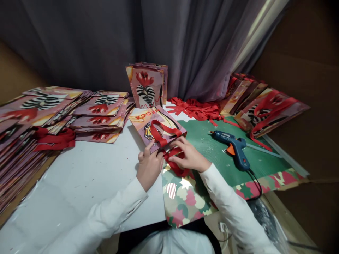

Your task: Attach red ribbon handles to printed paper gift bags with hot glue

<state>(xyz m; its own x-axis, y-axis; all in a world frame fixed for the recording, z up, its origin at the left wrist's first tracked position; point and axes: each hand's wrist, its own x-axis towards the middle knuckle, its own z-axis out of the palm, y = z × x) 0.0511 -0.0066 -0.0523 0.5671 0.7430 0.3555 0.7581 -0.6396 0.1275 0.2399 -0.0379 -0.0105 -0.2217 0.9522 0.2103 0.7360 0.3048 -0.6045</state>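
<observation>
A pink printed paper gift bag lies flat and slanted in front of me, with a red ribbon handle looped over its face. My left hand is closed on the bag's near edge, its index finger lying along the printed side. At the near right corner of the same bag, my right hand has its fingers curled over the edge. Its thumb rests by a second red ribbon loop that hangs toward me. Where the fingertips meet the bag's mouth is partly hidden.
A blue hot glue gun lies on a green sheet at right, its cord trailing off the edge. Red ribbons are heaped behind. Flat bags are stacked at left; finished-looking bags lean at right. Another bag stands at back.
</observation>
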